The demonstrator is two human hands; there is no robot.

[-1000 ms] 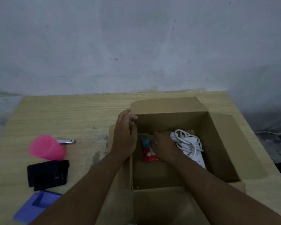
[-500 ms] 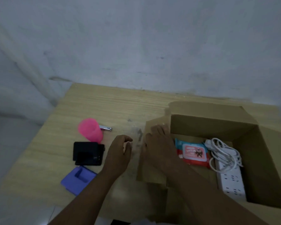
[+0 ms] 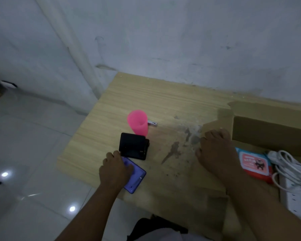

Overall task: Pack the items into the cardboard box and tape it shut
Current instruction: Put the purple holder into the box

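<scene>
An open cardboard box (image 3: 271,126) stands at the table's right side. Inside lie a red and blue wipes pack (image 3: 254,162) and a white power strip with its coiled cable (image 3: 292,178). My right hand (image 3: 214,150) rests flat on the box's left flap, fingers spread. At the table's near left edge lies a purple plastic tray (image 3: 135,178). My left hand (image 3: 116,169) covers its left part, fingers curled over the edge and thumb on top. A black wallet-like case (image 3: 133,146) touches the tray's far end. A pink cup (image 3: 137,124) lies on its side behind the case.
A small metal tool (image 3: 152,123) pokes out from behind the pink cup. The wooden table (image 3: 163,101) has a worn, stained patch in the middle. Its left edge drops to a white tiled floor (image 3: 33,153). A wall stands close behind.
My view swung left. My left hand left the box flap, crossed to the table's left side and landed on the purple tray. My right hand came out of the box onto the left flap.
</scene>
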